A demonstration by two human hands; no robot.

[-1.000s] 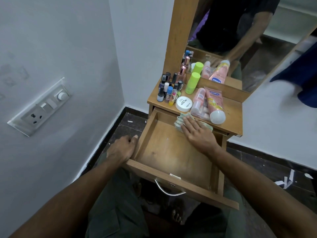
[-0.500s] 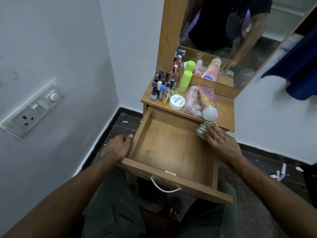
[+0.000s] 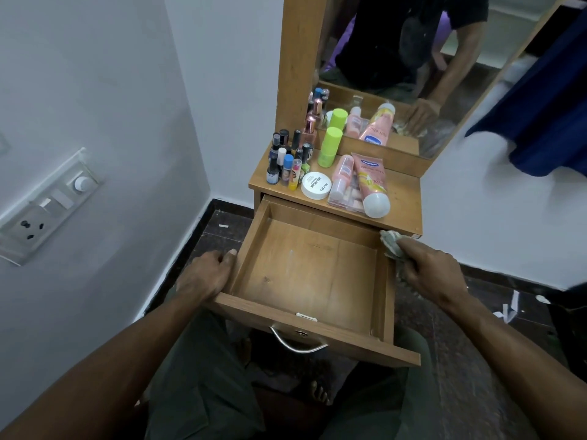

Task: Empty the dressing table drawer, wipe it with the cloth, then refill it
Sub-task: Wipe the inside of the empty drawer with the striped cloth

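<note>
Crumpled cloth (image 3: 391, 243) — gripped by right hand (image 3: 427, 274) outside drawer (image 3: 313, 323).

The left hand (image 3: 206, 276) gripped the drawer's (image 3: 313, 274) left wall, fingers curled over its rim. The right hand (image 3: 425, 269) clutched the cloth (image 3: 391, 243), arm outstretched.
</note>
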